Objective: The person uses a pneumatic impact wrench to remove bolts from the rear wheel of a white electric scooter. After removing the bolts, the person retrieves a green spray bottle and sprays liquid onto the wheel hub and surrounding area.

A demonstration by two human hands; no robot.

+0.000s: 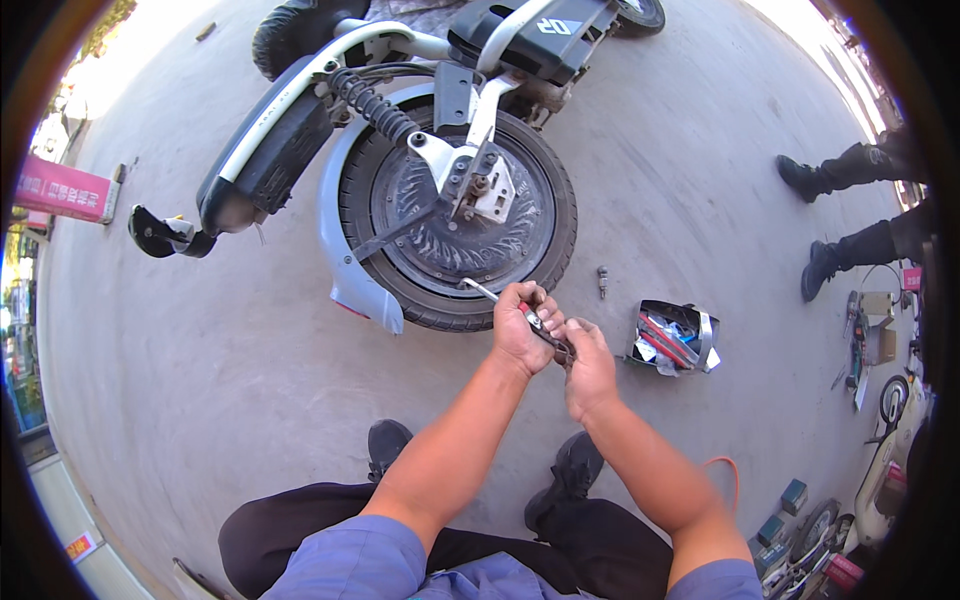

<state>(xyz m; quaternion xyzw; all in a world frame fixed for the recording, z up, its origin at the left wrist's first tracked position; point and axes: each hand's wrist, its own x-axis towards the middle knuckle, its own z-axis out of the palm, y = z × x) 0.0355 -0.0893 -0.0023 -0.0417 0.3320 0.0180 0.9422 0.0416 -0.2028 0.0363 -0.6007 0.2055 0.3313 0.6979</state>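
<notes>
My left hand [522, 330] is closed round a red-and-dark tool [533, 319]. A slim metal rod [482, 291], bent at its tip, reaches from this hand over the tyre toward the wheel hub; whether it touches is unclear. Against the left hand, my right hand [588, 365] pinches the dark lower end of the tool, and its fingers partly hide it. Just beyond both hands is the wheel [470, 215] of a scooter [400, 60] lying on its side, with a black tyre, a grey hub and a pale blue fender [360, 290].
An open box of tools and packets [676, 338] stands right of my hands. Near it lies a small metal fitting [602, 280]. Another person's legs [860, 170] are at the right. Parked scooters [870, 480] and a pink sign [65, 188] edge the concrete floor.
</notes>
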